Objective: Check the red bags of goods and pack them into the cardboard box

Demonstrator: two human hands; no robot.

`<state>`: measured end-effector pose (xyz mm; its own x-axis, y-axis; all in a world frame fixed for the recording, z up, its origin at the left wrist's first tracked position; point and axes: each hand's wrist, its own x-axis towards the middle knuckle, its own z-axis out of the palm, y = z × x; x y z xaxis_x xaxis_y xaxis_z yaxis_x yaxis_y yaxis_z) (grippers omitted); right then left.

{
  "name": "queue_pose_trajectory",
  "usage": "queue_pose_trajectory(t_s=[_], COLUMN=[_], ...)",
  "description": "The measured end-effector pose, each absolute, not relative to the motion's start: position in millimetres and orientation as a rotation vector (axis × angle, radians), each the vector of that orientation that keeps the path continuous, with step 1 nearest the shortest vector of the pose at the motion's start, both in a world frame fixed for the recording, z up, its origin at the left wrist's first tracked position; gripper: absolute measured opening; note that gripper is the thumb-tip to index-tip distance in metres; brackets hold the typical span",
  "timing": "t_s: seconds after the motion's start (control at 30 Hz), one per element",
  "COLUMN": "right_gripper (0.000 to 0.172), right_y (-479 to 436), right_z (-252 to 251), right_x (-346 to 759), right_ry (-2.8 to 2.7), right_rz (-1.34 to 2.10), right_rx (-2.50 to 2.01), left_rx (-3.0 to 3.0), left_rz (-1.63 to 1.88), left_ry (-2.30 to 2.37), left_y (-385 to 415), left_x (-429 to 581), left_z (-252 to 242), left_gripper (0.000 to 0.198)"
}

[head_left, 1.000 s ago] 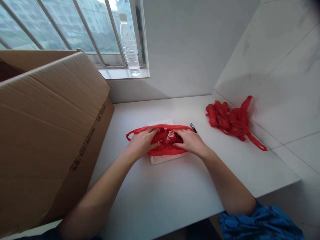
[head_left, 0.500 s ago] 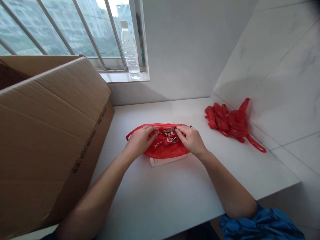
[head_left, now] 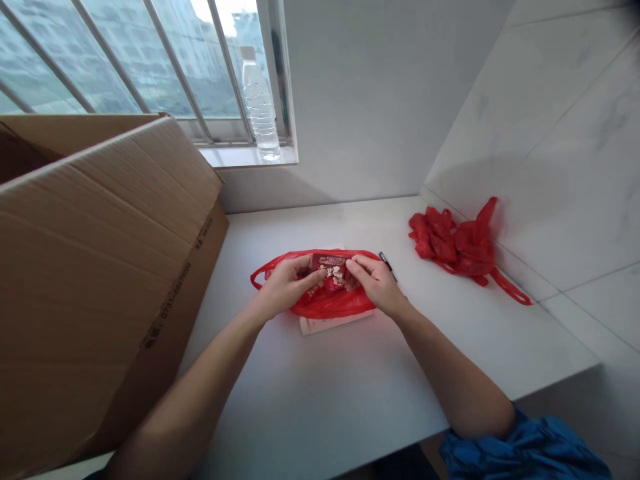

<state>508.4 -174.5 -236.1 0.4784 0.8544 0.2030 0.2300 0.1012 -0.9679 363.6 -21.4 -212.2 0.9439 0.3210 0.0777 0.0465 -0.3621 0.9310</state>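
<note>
Apparently, left hand, right hand, both grips pinching a red printed packet; red plastic bag beneath

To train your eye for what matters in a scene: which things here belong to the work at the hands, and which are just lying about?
In use: left hand, right hand, red printed packet, red plastic bag.
Lying about: white paper, pen, crumpled red bag, water bottle, cardboard box.

Cardboard box at left, water bottle on windowsill, crumpled red plastic bag beside tiled wall, black pen
</note>
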Motion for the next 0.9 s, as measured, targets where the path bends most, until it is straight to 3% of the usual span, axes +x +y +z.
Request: queue_pose_trajectory(t_s=[0.33,0.9], right_gripper=[0.026,0.038], right_y=[-178,-172], right_z=[-234,-240], right_x=[503,507], right_ry=[-1.118,-0.827], right_rz=[0.979,0.783], right_rx=[-1.326,-1.275], left_rx=[2.023,1.966], left_rz=[0.525,0.316], left_ry=[0.383,0.302], left_y=[-22,-17], left_x=[363,360], left_z=[-209,-213], left_gripper=[0.036,0.032])
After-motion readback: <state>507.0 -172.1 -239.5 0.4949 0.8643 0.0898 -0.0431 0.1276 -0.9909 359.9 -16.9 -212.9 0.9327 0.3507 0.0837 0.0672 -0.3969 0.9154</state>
